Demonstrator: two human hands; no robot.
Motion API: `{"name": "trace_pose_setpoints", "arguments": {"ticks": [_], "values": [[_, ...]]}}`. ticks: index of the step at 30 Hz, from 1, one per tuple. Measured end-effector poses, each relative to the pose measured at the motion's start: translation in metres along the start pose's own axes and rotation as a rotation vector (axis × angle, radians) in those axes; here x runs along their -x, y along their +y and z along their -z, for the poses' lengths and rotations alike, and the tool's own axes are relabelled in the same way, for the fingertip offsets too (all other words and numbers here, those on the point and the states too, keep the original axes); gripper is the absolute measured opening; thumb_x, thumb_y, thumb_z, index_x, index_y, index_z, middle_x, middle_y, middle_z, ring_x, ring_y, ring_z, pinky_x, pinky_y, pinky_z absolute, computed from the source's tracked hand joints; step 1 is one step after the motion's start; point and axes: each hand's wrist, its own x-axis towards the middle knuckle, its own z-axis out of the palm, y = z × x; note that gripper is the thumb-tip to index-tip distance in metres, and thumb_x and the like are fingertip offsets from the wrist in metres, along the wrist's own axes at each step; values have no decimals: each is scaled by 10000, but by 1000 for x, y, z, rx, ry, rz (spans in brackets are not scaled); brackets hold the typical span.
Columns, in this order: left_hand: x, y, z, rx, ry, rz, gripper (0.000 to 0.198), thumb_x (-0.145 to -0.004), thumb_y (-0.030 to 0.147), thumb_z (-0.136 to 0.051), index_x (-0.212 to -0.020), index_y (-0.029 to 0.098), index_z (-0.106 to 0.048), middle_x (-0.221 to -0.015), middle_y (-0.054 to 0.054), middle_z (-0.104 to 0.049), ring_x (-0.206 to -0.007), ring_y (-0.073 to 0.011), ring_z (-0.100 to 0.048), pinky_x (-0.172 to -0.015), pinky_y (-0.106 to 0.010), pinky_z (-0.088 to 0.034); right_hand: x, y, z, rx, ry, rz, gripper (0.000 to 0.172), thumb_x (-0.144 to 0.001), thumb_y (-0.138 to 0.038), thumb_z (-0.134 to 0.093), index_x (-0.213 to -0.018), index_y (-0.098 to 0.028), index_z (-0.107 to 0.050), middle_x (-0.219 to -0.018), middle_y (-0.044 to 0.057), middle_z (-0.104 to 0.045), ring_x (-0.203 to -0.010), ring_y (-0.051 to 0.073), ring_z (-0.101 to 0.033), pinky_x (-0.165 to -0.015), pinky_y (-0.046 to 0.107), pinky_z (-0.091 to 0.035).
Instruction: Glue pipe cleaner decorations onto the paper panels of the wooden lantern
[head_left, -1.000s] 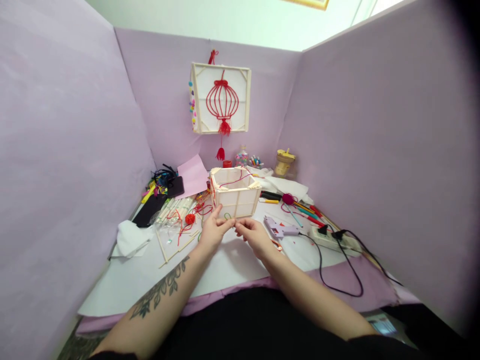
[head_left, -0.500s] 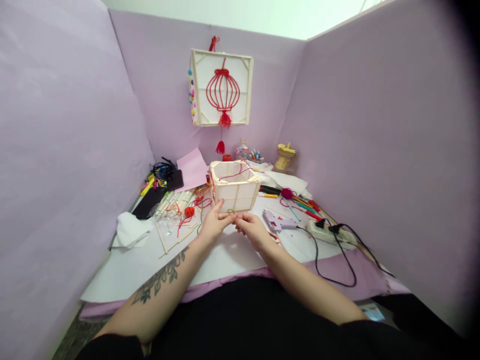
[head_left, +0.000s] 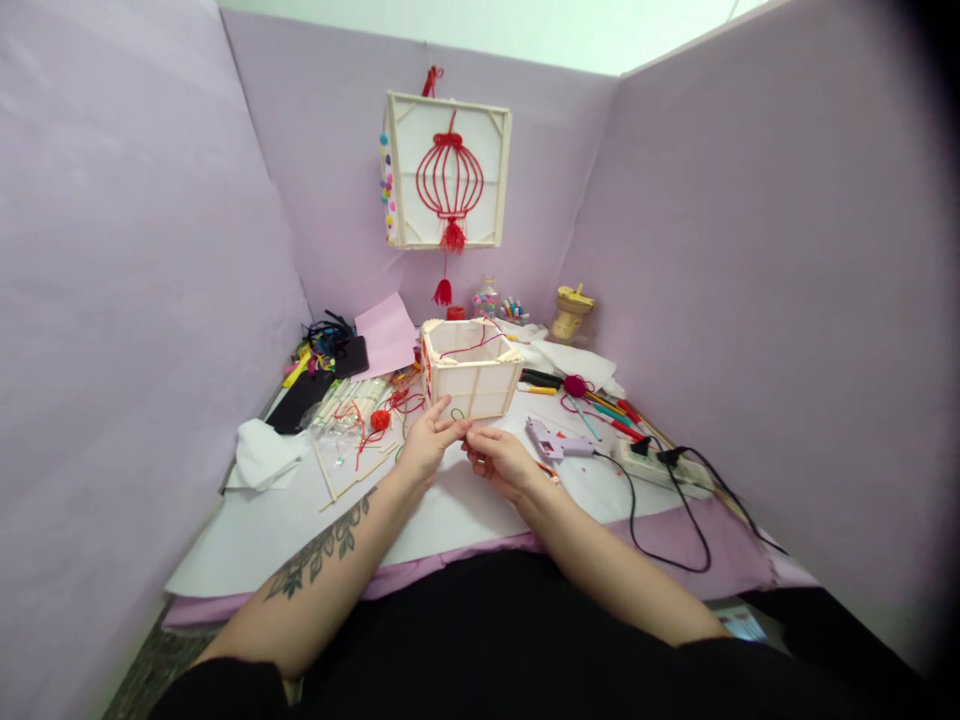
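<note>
A thin green string (head_left: 457, 413) forms a small loop above my fingertips. My left hand (head_left: 429, 443) pinches it between thumb and finger, its other fingers reaching toward the box. Fingertips of my right hand (head_left: 501, 458) meet the left ones and pinch the same string. Just behind both hands stands an open-topped white lantern box (head_left: 480, 388) with a wooden stick frame. Dark red yarn (head_left: 480, 345) crosses its open top.
A finished lantern (head_left: 450, 170) hangs at the back wall. To the right lie a glue gun (head_left: 559, 442), a power strip (head_left: 664, 465) with black cables and several markers. On the left are a red yarn ball (head_left: 380, 420), wooden sticks (head_left: 360, 480) and white tissue (head_left: 264, 455).
The green loop now stands taller above my fingertips. Both hands stay together in nearly the same place, and the view has shifted slightly.
</note>
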Motion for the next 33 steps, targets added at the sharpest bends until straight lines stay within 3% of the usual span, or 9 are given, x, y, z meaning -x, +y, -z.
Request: {"name": "trace_pose_setpoints", "arguments": {"ticks": [7,11,14,18,27,30,33], "values": [[0,-2,1,28,8,23,1068,-586,275,-873,-1464,53,-308,-772,-51,-732,-687,-140,-639,-761,-278,-472,0,4,-3,-97,-41,-8,313,-567,-367,-816,-647,-160,-594,-543,-43,-480,-473,59,-365,-448,213,-212],[0,-2,4,45,-80,1,1101,-578,254,-877,-1485,114,-268,-847,-51,-741,-764,-147,-667,-849,-312,-470,-3,4,2,-119,-10,29,287,-587,-337,-796,-619,-164,-569,-538,-50,-464,-471,52,-340,-441,216,-177],[0,-2,6,24,-169,1,1004,-548,230,-887,-1421,148,-398,-982,-82,-736,-851,-169,-677,-897,-342,-466,-3,2,6,-120,0,41,266,-591,-326,-783,-618,-165,-573,-526,-54,-442,-472,54,-320,-442,220,-164],[0,-4,8,-49,-219,-28,803,-557,245,-878,-1287,147,-556,-982,-83,-735,-864,-190,-685,-876,-355,-487,0,0,10,-99,-8,50,246,-589,-310,-774,-610,-167,-576,-517,-53,-437,-472,58,-309,-447,226,-154],[0,-2,12,-169,-157,-25,821,-593,307,-858,-1323,113,-537,-934,-96,-760,-794,-189,-704,-872,-377,-520,5,-1,9,12,-20,60,267,-588,-327,-755,-560,-167,-543,-503,-46,-455,-448,51,-303,-455,227,-146],[-1,-3,13,-221,-187,-35,825,-608,310,-846,-1342,119,-520,-980,-104,-756,-812,-193,-708,-860,-379,-534,5,-2,10,63,-7,66,243,-586,-315,-724,-553,-169,-533,-497,-50,-457,-437,49,-303,-454,229,-149],[1,-3,12,-355,-226,-137,801,-657,298,-812,-1378,163,-489,-1081,-115,-733,-828,-190,-710,-803,-352,-558,6,-3,11,118,22,73,193,-581,-296,-683,-560,-173,-536,-488,-56,-447,-428,51,-295,-451,231,-150]]}}
